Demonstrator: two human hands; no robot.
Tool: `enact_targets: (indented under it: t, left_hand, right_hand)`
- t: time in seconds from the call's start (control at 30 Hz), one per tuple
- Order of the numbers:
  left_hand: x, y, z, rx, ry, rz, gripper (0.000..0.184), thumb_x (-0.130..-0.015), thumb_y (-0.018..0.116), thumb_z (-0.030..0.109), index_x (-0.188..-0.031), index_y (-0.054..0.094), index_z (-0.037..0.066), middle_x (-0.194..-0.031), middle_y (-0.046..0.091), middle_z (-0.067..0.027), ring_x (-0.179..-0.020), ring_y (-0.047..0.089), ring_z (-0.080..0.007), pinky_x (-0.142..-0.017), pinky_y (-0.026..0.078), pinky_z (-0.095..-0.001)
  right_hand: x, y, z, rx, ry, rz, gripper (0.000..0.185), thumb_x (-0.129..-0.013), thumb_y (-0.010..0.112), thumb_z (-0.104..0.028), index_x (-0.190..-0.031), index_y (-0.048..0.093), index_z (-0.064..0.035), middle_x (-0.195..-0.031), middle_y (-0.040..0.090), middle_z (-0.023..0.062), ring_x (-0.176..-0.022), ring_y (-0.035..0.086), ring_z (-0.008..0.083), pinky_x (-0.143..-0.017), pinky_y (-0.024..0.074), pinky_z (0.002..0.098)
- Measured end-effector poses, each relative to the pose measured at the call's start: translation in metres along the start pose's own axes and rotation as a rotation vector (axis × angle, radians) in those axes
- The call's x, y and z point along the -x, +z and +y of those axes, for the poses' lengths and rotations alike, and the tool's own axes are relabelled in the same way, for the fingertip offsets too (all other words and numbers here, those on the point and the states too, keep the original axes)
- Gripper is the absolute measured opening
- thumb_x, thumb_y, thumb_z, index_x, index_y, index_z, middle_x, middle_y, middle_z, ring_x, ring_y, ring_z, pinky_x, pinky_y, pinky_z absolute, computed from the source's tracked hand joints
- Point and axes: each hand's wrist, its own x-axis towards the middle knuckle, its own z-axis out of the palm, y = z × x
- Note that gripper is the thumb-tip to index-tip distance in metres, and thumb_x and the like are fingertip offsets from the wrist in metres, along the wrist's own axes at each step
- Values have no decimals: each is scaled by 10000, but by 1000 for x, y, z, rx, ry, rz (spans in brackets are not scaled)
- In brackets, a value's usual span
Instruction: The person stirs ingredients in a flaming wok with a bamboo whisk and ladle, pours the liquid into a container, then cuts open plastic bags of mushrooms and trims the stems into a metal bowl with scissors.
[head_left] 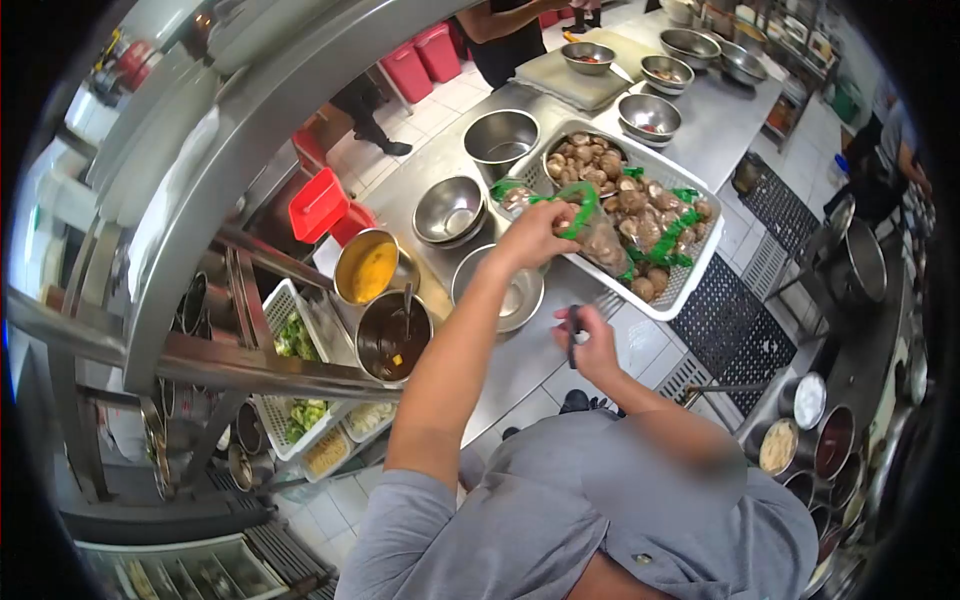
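Observation:
My left hand is closed on the green-taped top of a clear plastic bag of mushrooms, at the near side of a white plastic basket. More bagged and loose brown mushrooms fill the basket, and at its far end a metal bowl holds some as well. Lower and to the right, my right hand grips a slim black tool, clear of the basket; its kind cannot be made out. Under my left forearm is a steel bowl, partly hidden.
Left of my arm stand a pot of yellow liquid and a pot of dark sauce with a ladle. Steel bowls and a cutting board occupy the counter beyond. A metal shelf frame borders the left. Other people work nearby.

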Motion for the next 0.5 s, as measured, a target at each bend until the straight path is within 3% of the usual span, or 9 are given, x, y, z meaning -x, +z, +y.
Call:
enact_targets:
  t: [0.07, 0.17, 0.2, 0.3, 0.33, 0.5]
  left_hand:
    - [1, -10, -2, -15, -83, -152, 447, -743, 850, 254, -1011, 562, 42, -1056, 615, -117, -974, 581, -263, -877, 474, -375]
    - [-1, -8, -5, -2, -72, -173, 447, -775, 825, 236, -1094, 583, 38, -1093, 612, -126, -1010, 591, -263, -902, 474, -377]
    - [0, -3, -5, 75, 101, -102, 459, -830, 772, 201, -1214, 579, 38, -1119, 602, -135, -1050, 597, -254, -935, 471, -376]
    - [-4, -2, -4, 68, 0, -277, 509, -868, 730, 176, -1322, 544, 37, -1153, 596, -151, -1091, 599, -249, -973, 460, -374]
    - [-5, 10, -17, 286, -21, -212, 342, -852, 714, 137, -1154, 589, 37, -1106, 642, -160, -1106, 620, -332, -964, 477, -390]
    - [3, -9, 0, -158, -21, 35, 152, -870, 632, 103, -1001, 576, 52, -972, 601, -180, -949, 609, -375, -829, 486, -445]
  right_hand:
    - [-5, 13, 3, 40, -14, -171, 314, -788, 789, -85, -1041, 613, -30, -951, 723, 125, -823, 716, 239, -766, 559, 345]
    - [-16, 30, 5, 129, -221, -280, 340, -759, 763, -87, -1059, 608, -45, -945, 707, 134, -843, 707, 296, -779, 560, 399]
    - [-21, 32, 3, 189, -299, -303, 352, -749, 750, -94, -1067, 604, -48, -932, 699, 139, -859, 704, 325, -793, 561, 420]
    - [-35, 40, -5, 367, -235, -521, 332, -774, 735, -149, -1058, 589, -61, -946, 685, 146, -879, 684, 362, -769, 546, 467]
    - [-36, 43, -9, 370, -194, -551, 328, -773, 737, -154, -1047, 581, -62, -947, 684, 138, -885, 683, 360, -772, 546, 462]
    - [-19, 49, -32, 317, -89, -612, 331, -764, 747, -156, -1025, 564, -67, -963, 682, 125, -947, 674, 353, -800, 543, 455]
